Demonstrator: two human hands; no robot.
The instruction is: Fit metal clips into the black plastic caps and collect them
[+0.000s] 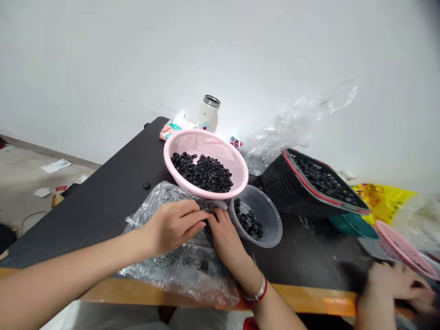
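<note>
My left hand (177, 224) is over a clear plastic bag (192, 279), its thumb and fingers pinched together; whatever they hold is too small to make out. Fingertips of my right hand (227, 236) meet it from the other side, bent down over the bag, and their contents are hidden. Silvery screws or nails (161, 260) lie on and in the bag. Just beyond my hands, a pink colander (240, 178) holds many small black ring-like parts (206, 172). Right of my right hand, a clear plastic bowl (273, 224) contains more small black parts (250, 224).
A dark basket (278, 188) of black parts stands tilted at the right, near a teal container (355, 225) and a pink basket (402, 247). Another person's hands (395, 279) work there. A white bottle (208, 114) stands behind the colander. One black piece (146, 185) lies left.
</note>
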